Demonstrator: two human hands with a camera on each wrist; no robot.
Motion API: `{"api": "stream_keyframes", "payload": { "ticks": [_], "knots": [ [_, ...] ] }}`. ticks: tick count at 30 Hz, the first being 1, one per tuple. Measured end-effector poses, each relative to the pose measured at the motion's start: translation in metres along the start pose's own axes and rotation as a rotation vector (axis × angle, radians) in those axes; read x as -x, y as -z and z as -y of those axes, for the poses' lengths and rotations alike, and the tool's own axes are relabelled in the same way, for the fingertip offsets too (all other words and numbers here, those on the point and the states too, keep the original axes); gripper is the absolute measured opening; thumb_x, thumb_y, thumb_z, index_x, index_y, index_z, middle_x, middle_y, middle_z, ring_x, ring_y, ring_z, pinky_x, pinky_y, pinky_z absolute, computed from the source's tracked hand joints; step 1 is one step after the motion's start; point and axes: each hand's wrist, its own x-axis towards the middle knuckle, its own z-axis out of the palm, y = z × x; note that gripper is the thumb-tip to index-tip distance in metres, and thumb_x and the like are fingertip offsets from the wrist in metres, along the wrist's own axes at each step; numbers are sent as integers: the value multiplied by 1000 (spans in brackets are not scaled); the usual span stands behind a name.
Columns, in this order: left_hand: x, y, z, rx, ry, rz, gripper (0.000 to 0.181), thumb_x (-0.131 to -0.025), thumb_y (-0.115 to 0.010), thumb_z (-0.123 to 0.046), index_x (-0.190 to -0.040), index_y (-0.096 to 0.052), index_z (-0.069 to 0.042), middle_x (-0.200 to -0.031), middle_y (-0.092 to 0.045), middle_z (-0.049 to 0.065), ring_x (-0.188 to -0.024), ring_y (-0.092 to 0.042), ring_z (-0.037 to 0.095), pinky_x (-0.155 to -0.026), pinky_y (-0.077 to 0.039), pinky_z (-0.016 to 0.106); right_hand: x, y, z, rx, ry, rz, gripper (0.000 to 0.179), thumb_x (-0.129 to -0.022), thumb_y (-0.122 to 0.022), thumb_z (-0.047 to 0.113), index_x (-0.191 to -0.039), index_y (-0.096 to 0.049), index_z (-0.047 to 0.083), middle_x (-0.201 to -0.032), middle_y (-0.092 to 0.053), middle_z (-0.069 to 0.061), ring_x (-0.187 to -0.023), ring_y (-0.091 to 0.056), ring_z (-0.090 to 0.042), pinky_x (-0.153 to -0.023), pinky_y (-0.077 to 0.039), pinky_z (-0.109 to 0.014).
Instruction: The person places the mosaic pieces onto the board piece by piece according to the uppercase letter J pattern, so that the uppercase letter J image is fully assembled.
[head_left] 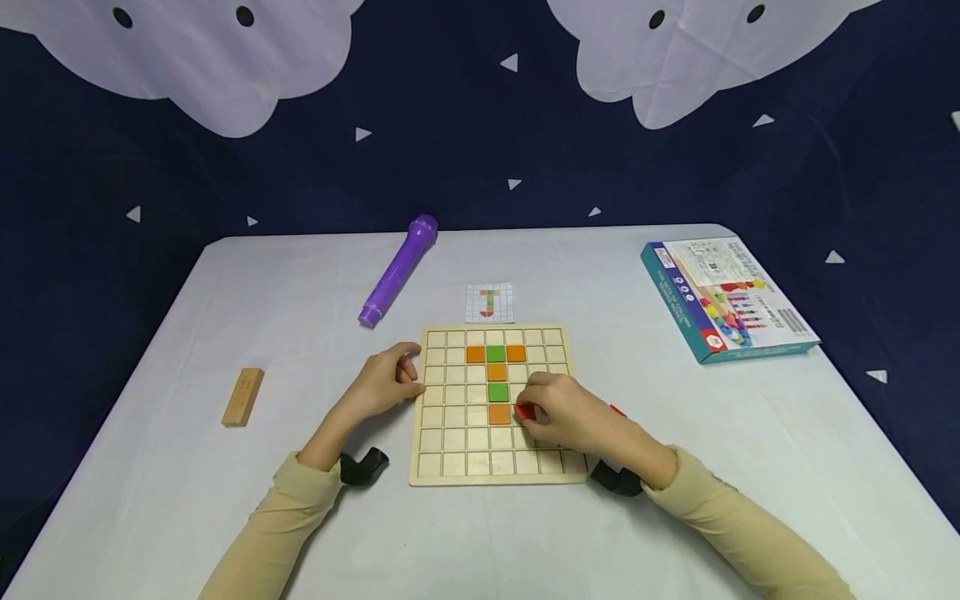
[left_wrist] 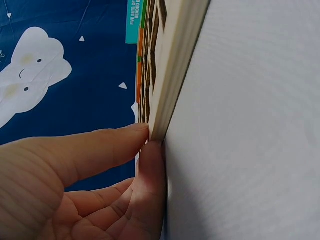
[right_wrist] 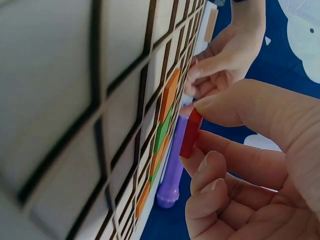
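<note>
A wooden grid board (head_left: 450,463) lies on the table, with several orange and green tiles (head_left: 498,392) set in a T shape. My left hand (head_left: 378,383) rests at the board's left edge, its thumb (left_wrist: 110,145) and a fingertip touching the rim. Between thumb and fingers, my right hand (head_left: 566,412) pinches a small red tile (right_wrist: 191,133), held close over the board beside the lowest orange tile (head_left: 499,414). Another bit of red (head_left: 617,411) shows behind the right wrist, mostly hidden. Past the board's far edge lies a small pattern card (head_left: 490,303) printed with a coloured figure.
A purple tube with a rounded end (head_left: 397,271) lies behind the board to the left. At the far left is a small wooden block (head_left: 243,397). A teal and white box (head_left: 731,298) sits at the back right, near the table edge. A dark cloth hangs behind.
</note>
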Motion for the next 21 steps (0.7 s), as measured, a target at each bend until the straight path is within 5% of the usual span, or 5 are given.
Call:
{"api": "stream_keyframes", "payload": {
  "ticks": [21],
  "knots": [
    [1,1,0,9,0,5,61,-76,-70,-3,-130,-45,7,-84,-60,11,-68,-52,12,-61,-42,22,-21,-21,31,4,31,70,8,-75,-67,6,-70,-64,10,-65,-51,2,-62,-39,-3,-56,-33,-10]
  ]
}}
